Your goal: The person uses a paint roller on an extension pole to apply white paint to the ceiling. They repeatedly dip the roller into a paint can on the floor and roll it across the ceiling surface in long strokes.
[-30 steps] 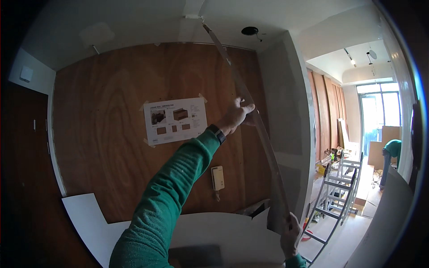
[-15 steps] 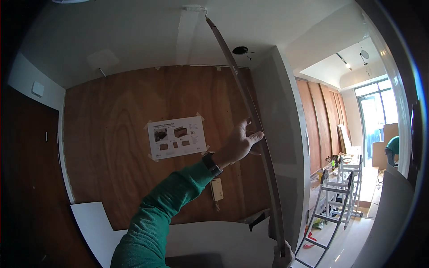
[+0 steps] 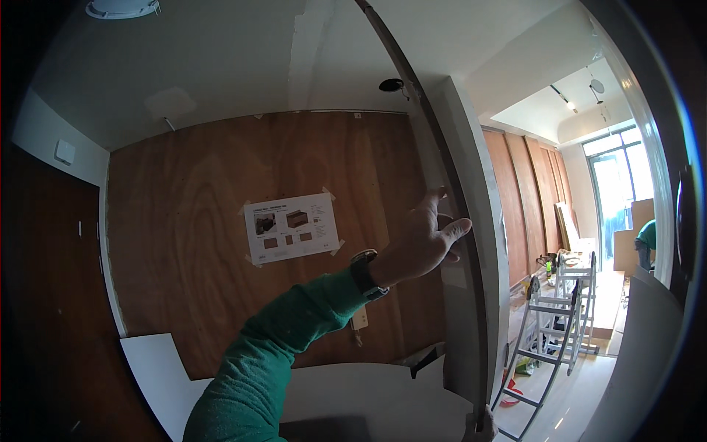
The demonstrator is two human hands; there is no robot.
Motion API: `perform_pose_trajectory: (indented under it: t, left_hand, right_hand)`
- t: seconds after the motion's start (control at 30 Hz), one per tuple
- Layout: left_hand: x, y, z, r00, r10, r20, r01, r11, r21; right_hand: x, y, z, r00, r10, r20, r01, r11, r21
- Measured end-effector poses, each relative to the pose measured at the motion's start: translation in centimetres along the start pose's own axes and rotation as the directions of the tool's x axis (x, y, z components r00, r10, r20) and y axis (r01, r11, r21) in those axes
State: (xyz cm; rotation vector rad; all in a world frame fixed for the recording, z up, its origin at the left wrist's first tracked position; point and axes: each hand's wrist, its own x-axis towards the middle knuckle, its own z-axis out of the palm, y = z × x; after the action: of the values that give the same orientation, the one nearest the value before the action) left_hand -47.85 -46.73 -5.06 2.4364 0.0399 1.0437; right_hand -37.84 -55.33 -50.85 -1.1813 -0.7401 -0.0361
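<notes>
Slanting down the frame, here's the long dark strip (image 3: 443, 144), running from the top edge just right of centre to the lower edge, bowed by the lens. Over at right of centre, the left hand (image 3: 423, 239) is right beside it, fingers half spread, thumb tip lapping the strip's edge; whether it presses there, I cannot tell! Down at the lower edge, the right hand (image 3: 486, 426), partly cut off, has its fingers closed round the strip's low end. Green sleeve (image 3: 269, 346) and dark wristwatch (image 3: 366, 274) fill the lower middle. Behind, a printed sheet (image 3: 292, 228) is taped to the wood panel (image 3: 184, 243), mid-frame. Lower right, a stepladder (image 3: 549, 313); at the right edge, another person in green (image 3: 646, 234), mostly hidden. Upper left, a round white fitting (image 3: 121, 7) on the ceiling.
</notes>
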Motion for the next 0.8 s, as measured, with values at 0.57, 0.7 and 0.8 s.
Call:
perform_pose_trajectory:
  t: [0.57,0.7,0.8]
  left_hand:
    - [3.2,-5.5,-2.2,0.994,-0.059,-0.093,0.045,0.988,-0.148]
    - [3.2,-8.1,-3.9,0.976,-0.13,-0.173,0.106,0.985,-0.139]
    - [2.8,-10.3,-4.7,0.973,-0.147,-0.18,0.118,0.98,-0.162]
  right_hand:
    - [4.1,-2.7,-0.3,0.992,0.059,0.108,-0.05,0.995,-0.084]
    - [5.0,-4.5,1.8,0.994,0.018,0.106,-0.008,0.995,-0.101]
    - [5.7,-4.6,3.7,0.993,-0.088,0.08,0.096,0.989,-0.109]
